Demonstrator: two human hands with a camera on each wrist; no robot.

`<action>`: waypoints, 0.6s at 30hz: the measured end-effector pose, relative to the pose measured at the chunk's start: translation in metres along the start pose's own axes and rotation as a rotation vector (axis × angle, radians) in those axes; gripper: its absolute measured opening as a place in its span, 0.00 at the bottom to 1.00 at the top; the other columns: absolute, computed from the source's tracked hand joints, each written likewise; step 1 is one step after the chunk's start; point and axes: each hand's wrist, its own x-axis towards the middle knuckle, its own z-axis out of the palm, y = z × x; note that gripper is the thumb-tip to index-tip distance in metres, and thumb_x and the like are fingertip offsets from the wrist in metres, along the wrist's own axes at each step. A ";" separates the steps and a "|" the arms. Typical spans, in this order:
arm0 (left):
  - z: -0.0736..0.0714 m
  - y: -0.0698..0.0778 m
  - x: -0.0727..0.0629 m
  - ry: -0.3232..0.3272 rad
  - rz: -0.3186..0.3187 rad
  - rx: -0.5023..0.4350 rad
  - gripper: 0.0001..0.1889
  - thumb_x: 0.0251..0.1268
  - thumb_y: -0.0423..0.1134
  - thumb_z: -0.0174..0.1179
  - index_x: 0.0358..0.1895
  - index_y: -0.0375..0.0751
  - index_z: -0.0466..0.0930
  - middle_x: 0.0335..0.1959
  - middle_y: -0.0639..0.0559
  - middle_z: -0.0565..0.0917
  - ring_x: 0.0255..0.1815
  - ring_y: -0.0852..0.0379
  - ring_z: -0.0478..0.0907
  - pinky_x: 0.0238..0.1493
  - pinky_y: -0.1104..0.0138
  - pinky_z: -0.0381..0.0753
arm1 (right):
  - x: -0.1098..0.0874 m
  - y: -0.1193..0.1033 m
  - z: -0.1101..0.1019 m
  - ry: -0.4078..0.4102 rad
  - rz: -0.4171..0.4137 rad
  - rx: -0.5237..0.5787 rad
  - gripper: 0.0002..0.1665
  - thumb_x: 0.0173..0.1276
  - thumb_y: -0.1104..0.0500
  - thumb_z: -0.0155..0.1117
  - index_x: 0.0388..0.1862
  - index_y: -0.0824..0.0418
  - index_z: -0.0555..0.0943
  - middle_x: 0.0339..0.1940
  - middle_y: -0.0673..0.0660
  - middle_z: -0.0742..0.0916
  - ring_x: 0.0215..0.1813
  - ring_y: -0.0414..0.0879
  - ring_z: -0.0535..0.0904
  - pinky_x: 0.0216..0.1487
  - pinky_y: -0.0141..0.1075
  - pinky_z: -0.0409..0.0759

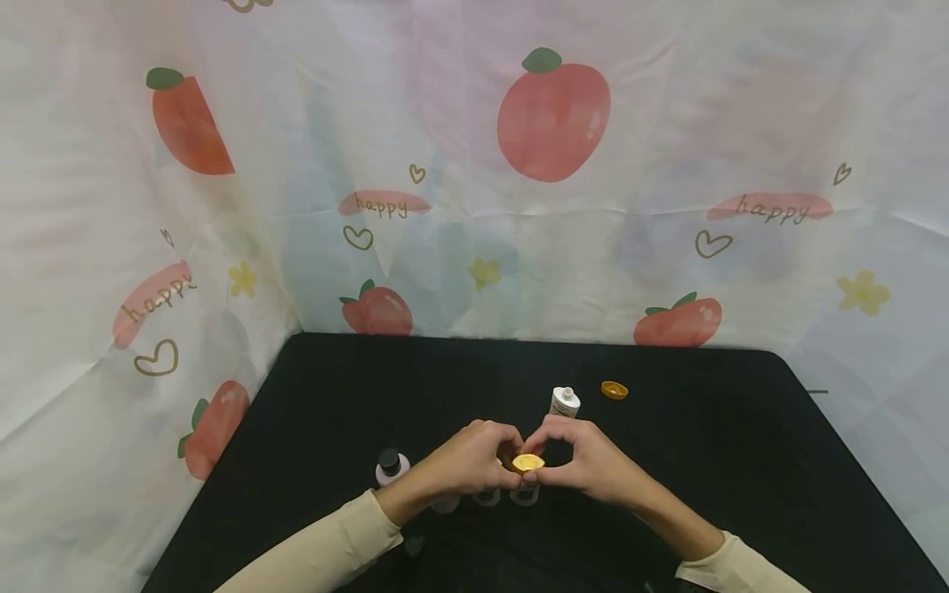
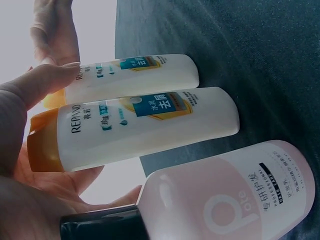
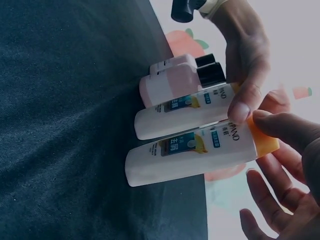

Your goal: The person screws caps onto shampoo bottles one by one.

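Note:
A white shampoo bottle (image 3: 190, 155) with an orange-gold cap (image 1: 528, 463) stands on the black table, its label lettered REPAND. Both hands meet at this cap. My left hand (image 1: 474, 457) pinches it from the left, its thumb near the bottle's shoulder. From the right, my right hand (image 1: 589, 461) grips the cap between thumb and index finger, while the other fingers fan out in the right wrist view. A second white bottle (image 2: 150, 130) with the same cap stands beside it, under the left hand.
Pink bottles (image 3: 172, 85) with black caps stand left of the white ones. Behind the hands is an uncapped white bottle (image 1: 565, 401); a loose gold cap (image 1: 614, 390) lies to its right. A printed curtain (image 1: 460, 263) hangs behind the black table (image 1: 741, 461).

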 end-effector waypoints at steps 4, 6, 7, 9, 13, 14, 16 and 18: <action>-0.002 0.000 0.000 -0.013 -0.002 0.002 0.11 0.55 0.38 0.76 0.39 0.45 0.85 0.29 0.66 0.83 0.29 0.73 0.77 0.32 0.77 0.78 | 0.000 0.000 -0.001 -0.012 -0.006 -0.005 0.13 0.63 0.50 0.77 0.46 0.46 0.86 0.38 0.43 0.84 0.40 0.47 0.78 0.42 0.39 0.80; -0.003 0.000 0.000 -0.033 -0.006 -0.014 0.11 0.56 0.38 0.75 0.41 0.45 0.84 0.30 0.65 0.84 0.30 0.73 0.78 0.34 0.77 0.78 | 0.001 -0.001 -0.001 -0.018 -0.011 -0.010 0.13 0.63 0.49 0.77 0.46 0.46 0.86 0.39 0.43 0.85 0.41 0.48 0.79 0.43 0.38 0.80; -0.004 0.000 0.000 -0.047 -0.008 -0.023 0.11 0.57 0.38 0.75 0.42 0.45 0.84 0.31 0.65 0.84 0.31 0.73 0.78 0.35 0.77 0.79 | 0.001 -0.001 -0.002 -0.022 -0.015 -0.013 0.13 0.63 0.49 0.77 0.46 0.46 0.86 0.39 0.42 0.85 0.41 0.48 0.79 0.44 0.37 0.80; -0.006 0.001 0.000 -0.080 -0.007 -0.040 0.12 0.59 0.38 0.74 0.45 0.45 0.83 0.34 0.64 0.84 0.34 0.73 0.79 0.37 0.76 0.79 | 0.001 -0.001 -0.003 -0.029 -0.019 -0.014 0.14 0.63 0.49 0.76 0.46 0.46 0.86 0.40 0.42 0.86 0.42 0.50 0.80 0.45 0.35 0.80; -0.013 0.002 -0.001 -0.155 0.028 -0.047 0.17 0.61 0.43 0.74 0.50 0.45 0.81 0.39 0.63 0.84 0.37 0.72 0.80 0.41 0.76 0.80 | 0.000 0.000 -0.006 -0.041 -0.025 -0.021 0.14 0.64 0.48 0.76 0.47 0.46 0.85 0.41 0.42 0.86 0.43 0.50 0.81 0.46 0.34 0.80; -0.015 0.002 0.000 -0.176 0.039 -0.047 0.18 0.61 0.44 0.74 0.51 0.45 0.81 0.40 0.63 0.84 0.38 0.72 0.80 0.42 0.76 0.80 | 0.000 0.000 -0.007 -0.043 -0.027 -0.022 0.14 0.64 0.48 0.75 0.47 0.46 0.85 0.41 0.43 0.86 0.43 0.49 0.81 0.45 0.35 0.81; -0.022 0.003 0.000 -0.221 0.064 -0.035 0.20 0.61 0.46 0.74 0.52 0.46 0.81 0.42 0.63 0.85 0.41 0.72 0.81 0.44 0.76 0.80 | 0.000 -0.001 -0.009 -0.049 -0.028 -0.026 0.13 0.65 0.48 0.75 0.47 0.46 0.85 0.42 0.42 0.86 0.43 0.46 0.82 0.46 0.35 0.81; -0.029 0.004 0.001 -0.277 0.082 -0.022 0.21 0.61 0.47 0.74 0.54 0.47 0.80 0.44 0.63 0.84 0.44 0.71 0.81 0.48 0.75 0.80 | 0.000 -0.002 -0.012 -0.055 -0.029 -0.030 0.13 0.65 0.48 0.75 0.47 0.46 0.86 0.42 0.42 0.86 0.44 0.43 0.81 0.46 0.36 0.81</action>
